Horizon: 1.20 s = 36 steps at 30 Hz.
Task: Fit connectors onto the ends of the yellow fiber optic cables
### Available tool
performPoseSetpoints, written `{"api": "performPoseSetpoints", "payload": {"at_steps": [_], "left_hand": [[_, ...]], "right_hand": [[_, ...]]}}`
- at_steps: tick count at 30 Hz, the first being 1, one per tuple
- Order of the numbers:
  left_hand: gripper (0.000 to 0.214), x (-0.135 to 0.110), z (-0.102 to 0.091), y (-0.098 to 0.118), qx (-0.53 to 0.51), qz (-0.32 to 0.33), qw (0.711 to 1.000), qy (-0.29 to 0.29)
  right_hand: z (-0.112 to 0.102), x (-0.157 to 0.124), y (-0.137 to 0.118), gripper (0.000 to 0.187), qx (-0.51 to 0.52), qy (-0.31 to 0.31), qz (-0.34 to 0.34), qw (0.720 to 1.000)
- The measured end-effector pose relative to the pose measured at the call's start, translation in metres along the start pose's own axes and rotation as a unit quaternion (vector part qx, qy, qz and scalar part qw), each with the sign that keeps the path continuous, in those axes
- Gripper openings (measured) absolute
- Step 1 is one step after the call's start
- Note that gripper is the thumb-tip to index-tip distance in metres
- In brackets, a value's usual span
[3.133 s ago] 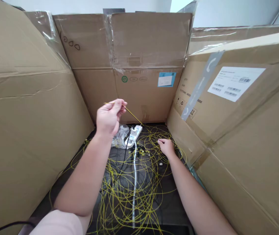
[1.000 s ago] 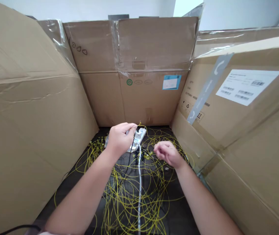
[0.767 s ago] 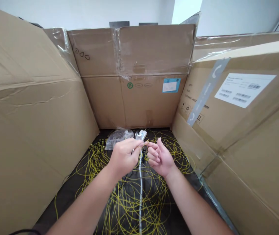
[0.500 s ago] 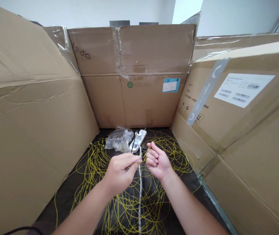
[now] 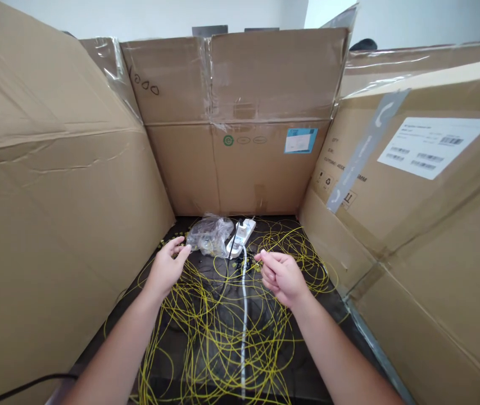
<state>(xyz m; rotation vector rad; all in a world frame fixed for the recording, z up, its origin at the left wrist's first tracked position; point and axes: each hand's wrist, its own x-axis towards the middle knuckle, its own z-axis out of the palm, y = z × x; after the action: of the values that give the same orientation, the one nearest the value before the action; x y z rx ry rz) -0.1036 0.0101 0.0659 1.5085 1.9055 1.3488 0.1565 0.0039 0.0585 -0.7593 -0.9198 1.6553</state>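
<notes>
The right hand (image 5: pixel 284 277) has a thin yellow plastic-looking cable (image 5: pixel 286 237) pinched, left hand (image 5: pixel 165 270) spread wide. Probably super light, springy and kink-prone, so best held near the end.

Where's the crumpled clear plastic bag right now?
In the head view, the crumpled clear plastic bag lies slightly left of centre, between the left hand and the white rectangular power strip, in front of the brown cardboard wall.

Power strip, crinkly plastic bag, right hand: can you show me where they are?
Power strip (image 5: pixel 243 237), head view: on the white casing, near its middle.
Plastic bag (image 5: pixel 210 232), head view: on its crumpled middle.
Right hand (image 5: pixel 285 276), head view: on the middle of the hand.
</notes>
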Motion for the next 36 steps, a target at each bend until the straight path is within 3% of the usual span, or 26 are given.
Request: {"api": "performPoseSetpoints", "payload": {"at_steps": [2, 4, 6, 8, 9, 11, 14, 17, 21, 24, 28, 32, 36], "left_hand": [[0.058, 0.011, -0.001, -0.011, 0.093, -0.005, 0.996, -0.015], [0.061, 0.015, -0.002, -0.012, 0.197, 0.03, 0.98, 0.001], [0.055, 0.009, 0.0, -0.001, 0.258, 0.098, 0.96, 0.049], [0.04, -0.003, 0.005, 0.019, 0.231, 0.175, 0.954, 0.075], [0.033, -0.011, 0.009, 0.03, 0.184, 0.214, 0.958, 0.048], [0.022, -0.028, 0.02, 0.053, 0.071, 0.258, 0.961, -0.076], [0.021, -0.047, 0.042, 0.075, -0.026, 0.248, 0.942, -0.224], [0.024, -0.055, 0.064, 0.075, -0.069, 0.211, 0.933, -0.284], [0.025, -0.056, 0.081, 0.062, -0.116, 0.156, 0.932, -0.305], [0.026, -0.057, 0.084, 0.055, -0.147, 0.08, 0.932, -0.322], [0.023, -0.057, 0.084, 0.054, -0.164, -0.001, 0.943, -0.288], [0.023, -0.057, 0.082, 0.057, -0.211, -0.035, 0.942, -0.258], [0.021, -0.062, 0.078, 0.061, -0.245, -0.003, 0.917, -0.315]], "right_hand": [[-0.001, -0.001, 0.002, 0.029, -0.041, -0.001, 0.004, 0.999], [-0.002, -0.002, 0.005, 0.031, -0.084, -0.005, 0.003, 0.996], [-0.004, -0.003, 0.008, 0.032, -0.122, -0.014, 0.0, 0.992], [-0.005, -0.003, 0.01, 0.032, -0.156, -0.022, -0.004, 0.988], [-0.005, -0.003, 0.011, 0.032, -0.171, -0.026, -0.006, 0.985], [-0.006, -0.004, 0.012, 0.035, -0.201, -0.037, -0.016, 0.979], [-0.007, -0.005, 0.014, 0.043, -0.243, -0.066, -0.033, 0.967], [-0.011, -0.005, 0.018, 0.045, -0.246, -0.07, -0.035, 0.966], [-0.015, -0.003, 0.022, 0.041, -0.161, -0.023, -0.001, 0.987], [-0.015, -0.001, 0.023, 0.034, -0.094, 0.003, 0.01, 0.996], [-0.012, 0.0, 0.024, 0.038, -0.078, 0.024, -0.012, 0.997], [-0.01, 0.001, 0.025, 0.03, -0.037, 0.034, 0.013, 0.999], [-0.009, 0.001, 0.027, 0.03, 0.003, 0.028, 0.046, 0.999]]}}
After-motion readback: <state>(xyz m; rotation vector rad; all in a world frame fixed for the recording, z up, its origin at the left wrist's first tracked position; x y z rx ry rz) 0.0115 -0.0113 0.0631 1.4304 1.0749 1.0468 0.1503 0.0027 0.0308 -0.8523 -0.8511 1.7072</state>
